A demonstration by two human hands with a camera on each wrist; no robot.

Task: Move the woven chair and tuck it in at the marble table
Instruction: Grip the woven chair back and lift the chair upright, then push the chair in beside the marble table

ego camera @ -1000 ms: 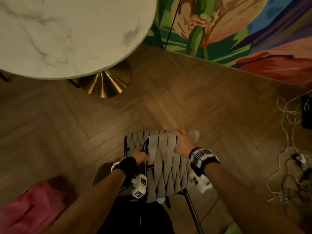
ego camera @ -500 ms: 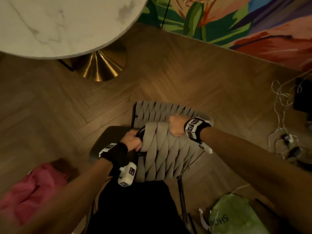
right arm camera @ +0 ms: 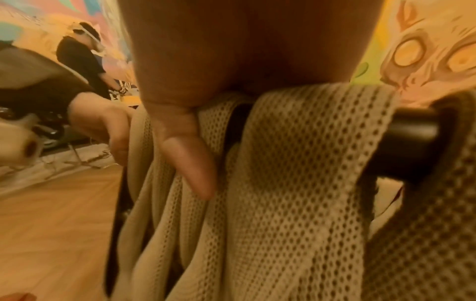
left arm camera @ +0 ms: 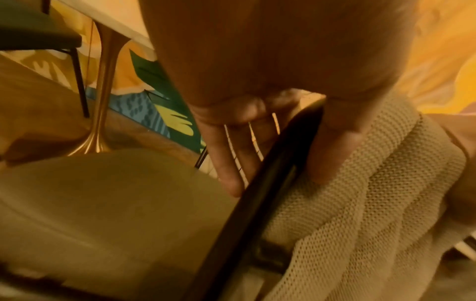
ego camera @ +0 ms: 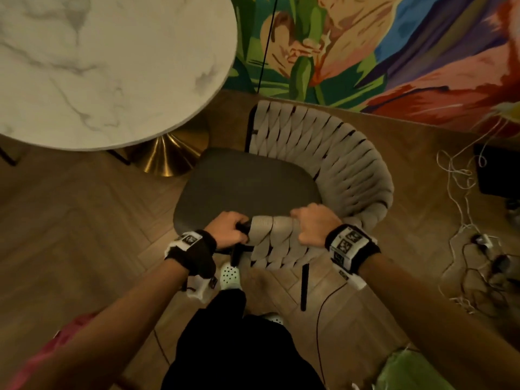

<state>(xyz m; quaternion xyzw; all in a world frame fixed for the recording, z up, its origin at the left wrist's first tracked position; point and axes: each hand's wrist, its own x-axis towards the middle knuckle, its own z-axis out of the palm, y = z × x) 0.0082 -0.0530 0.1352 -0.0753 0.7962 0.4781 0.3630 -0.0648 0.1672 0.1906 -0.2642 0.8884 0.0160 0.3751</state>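
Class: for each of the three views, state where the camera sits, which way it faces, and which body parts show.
Head: looks down at woven chair, marble table; both forearms, left hand, right hand.
Left wrist: faces along fingers gripping the black frame.
Right wrist: faces along thumb on woven backrest.
Shared: wrist views both show the backrest.

bench (ego camera: pixel 84 66): top cut off by the upper and left edges in the head view; its gold base (ego camera: pixel 171 153) partly hidden under the top.
chair (ego camera: pixel 323 159): front legs hidden beneath the seat; top rail covered where both hands wrap it.
left hand (ego camera: pixel 228 230): fingertips hidden behind the dark frame.
right hand (ego camera: pixel 315 226): fingers (right arm camera: pixel 188 154) mostly out of sight over the webbing.
pink cloth (ego camera: pixel 56 347): cut off at the lower left, too blurred to identify.
green bag (ego camera: pixel 408 372): cut off by the bottom edge.
cables (ego camera: pixel 464 220): tangle too small to sort out.
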